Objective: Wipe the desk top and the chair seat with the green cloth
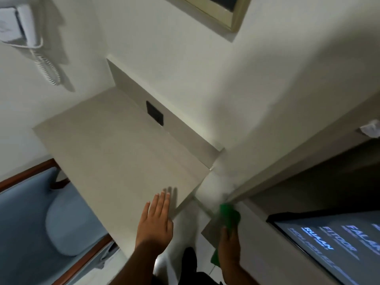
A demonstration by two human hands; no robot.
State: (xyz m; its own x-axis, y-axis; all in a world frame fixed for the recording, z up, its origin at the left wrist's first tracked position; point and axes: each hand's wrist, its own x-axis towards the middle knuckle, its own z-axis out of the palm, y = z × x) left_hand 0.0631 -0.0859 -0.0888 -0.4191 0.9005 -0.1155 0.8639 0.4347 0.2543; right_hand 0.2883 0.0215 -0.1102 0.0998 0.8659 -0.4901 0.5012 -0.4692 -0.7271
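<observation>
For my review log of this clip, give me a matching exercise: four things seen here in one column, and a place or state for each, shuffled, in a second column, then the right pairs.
Things:
1. green cloth
2. left hand
3. chair seat
4. screen

Places or states:
A. open and flat, fingers over the near edge of the desk top
B. blue, at lower left, partly under the desk
C. bunched in the grip of the right hand
D. lit with pale text, at lower right

Pairs: 1-C, 2-A, 3-B, 4-D
</observation>
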